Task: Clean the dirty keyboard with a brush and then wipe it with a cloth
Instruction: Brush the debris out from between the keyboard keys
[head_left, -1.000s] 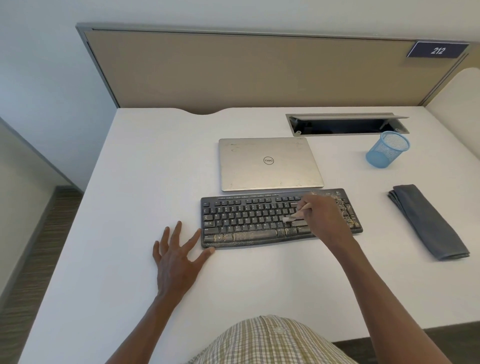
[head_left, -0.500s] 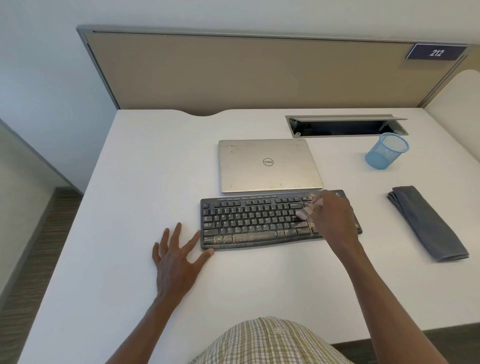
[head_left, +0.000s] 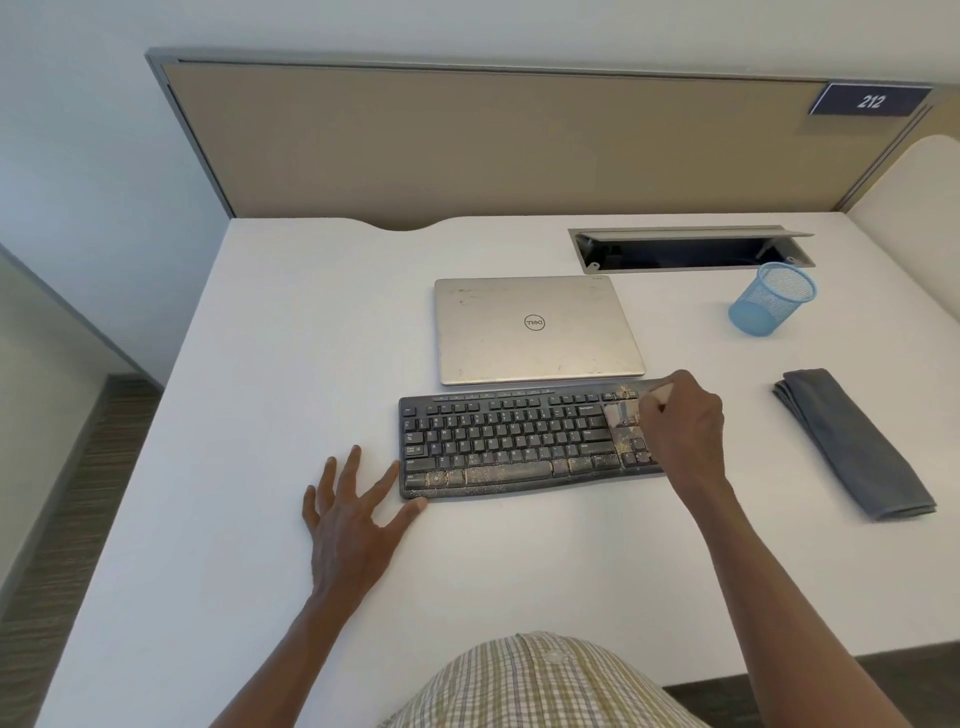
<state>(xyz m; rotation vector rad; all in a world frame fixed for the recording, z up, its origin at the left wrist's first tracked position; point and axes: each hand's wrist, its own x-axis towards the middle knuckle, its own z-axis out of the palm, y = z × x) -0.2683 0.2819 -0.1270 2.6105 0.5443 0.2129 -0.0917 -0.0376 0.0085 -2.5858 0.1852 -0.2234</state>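
A black keyboard (head_left: 509, 441) lies on the white desk, with sandy dirt along its bottom row and over its right key block. My right hand (head_left: 680, 421) hovers over the keyboard's right end and grips a small pale brush (head_left: 661, 393), most of which is hidden inside the fist. My left hand (head_left: 353, 504) lies flat on the desk with fingers spread, its thumb and forefinger touching the keyboard's left front corner. A folded grey cloth (head_left: 852, 441) lies on the desk to the right, apart from both hands.
A shut silver laptop (head_left: 535, 330) sits just behind the keyboard. A blue mesh cup (head_left: 771, 299) stands at the back right, in front of an open cable tray (head_left: 691, 252). A beige partition runs along the desk's far edge.
My right hand has swept the brush rightwards and away from me, from the middle keys to the keyboard's right end. The left hand has stayed where it was.
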